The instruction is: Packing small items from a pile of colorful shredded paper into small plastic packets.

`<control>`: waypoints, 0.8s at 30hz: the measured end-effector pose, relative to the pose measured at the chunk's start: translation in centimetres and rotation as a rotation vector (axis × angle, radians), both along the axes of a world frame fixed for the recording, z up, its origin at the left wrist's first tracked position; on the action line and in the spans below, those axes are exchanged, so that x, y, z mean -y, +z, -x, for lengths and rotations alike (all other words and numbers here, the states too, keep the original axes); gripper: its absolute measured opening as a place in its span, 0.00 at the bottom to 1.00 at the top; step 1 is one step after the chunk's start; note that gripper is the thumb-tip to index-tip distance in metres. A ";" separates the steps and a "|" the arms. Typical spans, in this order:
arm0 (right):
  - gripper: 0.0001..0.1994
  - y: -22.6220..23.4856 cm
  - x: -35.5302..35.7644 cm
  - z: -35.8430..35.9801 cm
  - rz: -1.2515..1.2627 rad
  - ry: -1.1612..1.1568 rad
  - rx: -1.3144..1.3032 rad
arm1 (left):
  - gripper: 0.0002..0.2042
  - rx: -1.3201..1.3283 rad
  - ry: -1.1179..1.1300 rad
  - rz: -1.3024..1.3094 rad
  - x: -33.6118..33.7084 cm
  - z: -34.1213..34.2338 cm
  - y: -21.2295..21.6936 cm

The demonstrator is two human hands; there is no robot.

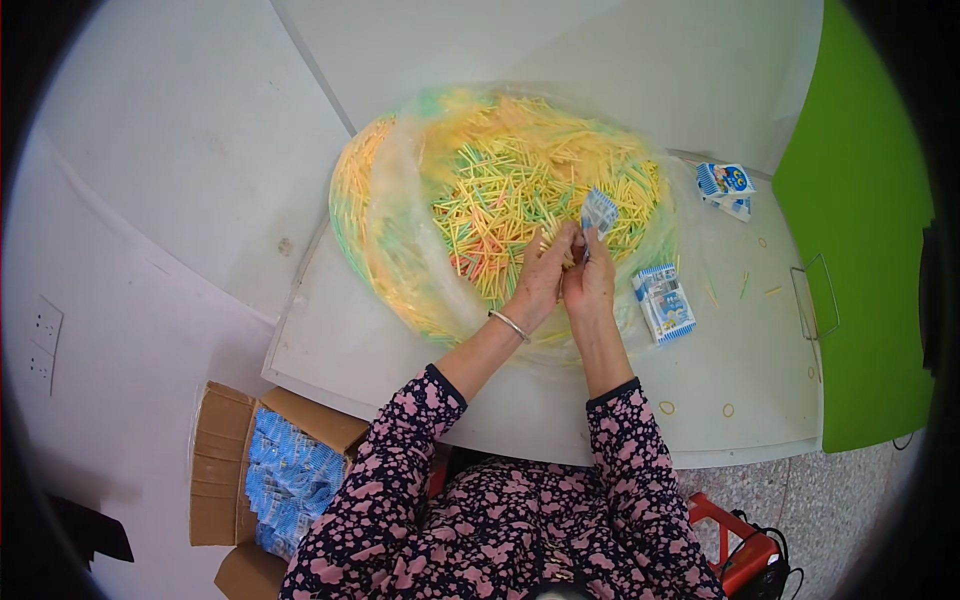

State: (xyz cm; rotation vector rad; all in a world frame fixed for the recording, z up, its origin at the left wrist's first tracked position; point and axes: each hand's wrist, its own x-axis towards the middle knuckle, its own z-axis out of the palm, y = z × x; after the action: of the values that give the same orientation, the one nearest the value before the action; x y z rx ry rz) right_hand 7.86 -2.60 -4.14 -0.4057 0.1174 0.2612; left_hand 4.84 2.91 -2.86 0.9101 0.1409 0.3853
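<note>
A large clear plastic bag [400, 215] lies wide open on the table, full of thin sticks [500, 190] in yellow, green, orange and pink. Over its near side, my two hands meet. My right hand [592, 280] is closed on a small blue-and-white packet [599, 210], which stands up above the fingers. Right beside it, my left hand [540, 275] has its fingers curled together; what they grip is hidden, with sticks showing just behind them. To the right of my right hand, a stack of blue-and-white packets [664, 303] lies against the bag.
More packets [727, 185] lie at the table's far right, near a green panel [855, 230]. Rubber bands [728, 410] and a few stray sticks are scattered on the right of the white table [520, 420]. Lower left stands an open cardboard box [222, 465] of blue packets.
</note>
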 end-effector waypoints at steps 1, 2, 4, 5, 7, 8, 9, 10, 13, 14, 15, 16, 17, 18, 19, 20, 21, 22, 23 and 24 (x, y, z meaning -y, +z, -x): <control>0.09 0.4 0.4 0.0 0.001 0.001 0.001 | 0.08 -0.040 0.028 0.085 -0.2 -0.3 0.1; 0.09 0.8 1.1 -0.2 0.123 -0.026 0.094 | 0.07 -0.080 0.056 0.170 -0.3 -0.7 0.3; 0.09 1.3 2.8 -0.6 0.342 -0.058 0.292 | 0.08 -0.038 0.006 0.125 -1.8 -1.1 0.6; 0.09 1.5 3.6 -0.7 0.342 -0.058 0.294 | 0.10 0.003 -0.040 0.080 -2.8 -1.1 0.9; 0.07 1.9 5.4 -0.7 0.516 0.082 0.412 | 0.11 -0.007 -0.055 0.086 -4.3 -1.1 2.4; 0.07 2.1 6.2 -0.7 0.517 0.081 0.413 | 0.13 -0.019 -0.066 0.090 -4.7 -1.2 3.3; 0.07 2.3 7.3 -0.6 0.611 0.187 0.478 | 0.13 -0.020 -0.072 0.092 -4.6 -1.2 4.3; 0.07 2.5 8.0 -0.3 0.701 0.300 0.543 | 0.14 -0.011 -0.042 0.067 -4.4 -1.0 5.6; 0.07 3.3 9.4 0.8 0.790 0.413 0.571 | 0.16 0.017 -0.032 0.020 -3.8 -0.5 8.3; 0.07 3.3 9.7 0.9 0.791 0.416 0.568 | 0.18 0.039 -0.071 -0.020 -3.7 -0.4 8.7; 0.08 3.3 9.9 0.9 0.797 0.444 0.601 | 0.19 0.063 -0.112 -0.059 -3.6 -0.2 9.1; 0.08 3.3 10.1 1.0 0.802 0.472 0.635 | 0.19 0.060 -0.112 -0.059 -3.2 0.0 9.3; 0.08 3.4 10.2 1.2 0.802 0.473 0.632 | 0.21 0.065 -0.158 -0.132 -2.8 0.4 9.4; 0.08 3.4 10.3 1.3 0.795 0.491 0.625 | 0.23 0.071 -0.204 -0.206 -2.5 0.7 9.4; 0.08 3.5 10.3 1.3 0.788 0.508 0.618 | 0.23 0.070 -0.204 -0.206 -2.3 0.8 9.2; 0.08 3.4 10.4 1.4 0.787 0.508 0.618 | 0.24 0.069 -0.235 -0.213 -2.1 1.0 9.0; 0.08 3.3 10.4 1.4 0.780 0.522 0.615 | 0.26 0.068 -0.267 -0.221 -1.9 1.0 8.9; 0.08 3.2 10.5 1.4 0.773 0.535 0.613 | 0.26 0.068 -0.268 -0.222 -1.7 1.1 8.8; 0.08 3.1 10.6 1.4 0.773 0.534 0.612 | 0.26 0.049 -0.275 -0.249 -1.6 1.3 8.7; 0.09 3.0 10.7 1.3 0.755 0.547 0.602 | 0.26 0.030 -0.283 -0.277 -1.3 1.4 8.8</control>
State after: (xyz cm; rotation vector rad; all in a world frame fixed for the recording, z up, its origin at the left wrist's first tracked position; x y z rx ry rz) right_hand 6.54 -13.30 -1.12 -1.2533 -0.5132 0.6227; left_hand 3.42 4.23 5.90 1.1789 -0.0715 0.1558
